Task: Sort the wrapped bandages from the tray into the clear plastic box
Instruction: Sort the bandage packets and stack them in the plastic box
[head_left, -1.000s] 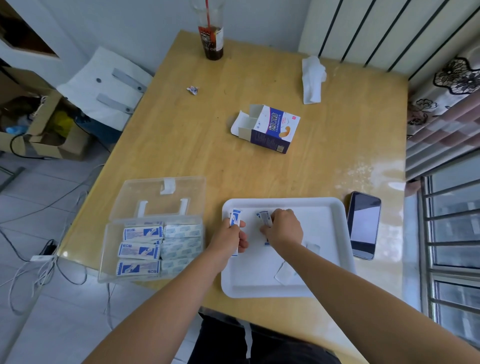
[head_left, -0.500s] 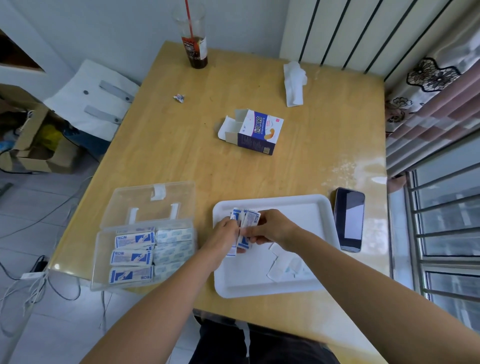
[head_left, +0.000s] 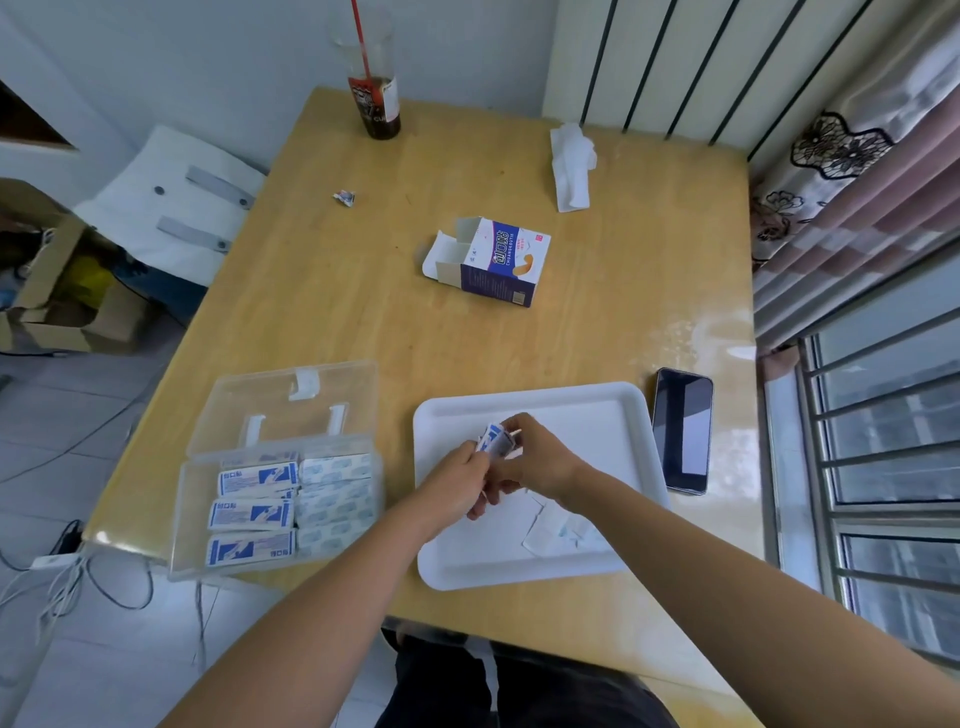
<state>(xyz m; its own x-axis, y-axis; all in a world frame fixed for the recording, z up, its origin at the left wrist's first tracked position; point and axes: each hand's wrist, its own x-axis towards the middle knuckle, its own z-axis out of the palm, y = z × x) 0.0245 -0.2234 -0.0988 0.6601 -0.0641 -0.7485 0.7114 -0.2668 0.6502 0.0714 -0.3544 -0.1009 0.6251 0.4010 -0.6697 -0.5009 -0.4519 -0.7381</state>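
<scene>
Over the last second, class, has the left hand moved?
Yes. The left hand has shifted right, from the tray's left rim inward, meeting the right hand around the bandages.

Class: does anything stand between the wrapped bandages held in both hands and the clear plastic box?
Nothing visible does. The left hand and right hand hold the wrapped bandages over the tray; the clear plastic box lies left, lid open, bare table between.

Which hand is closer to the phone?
Right. The right hand is over the tray, toward the phone; the left hand is beside it, toward the clear box. Both grip the bandages.
</scene>
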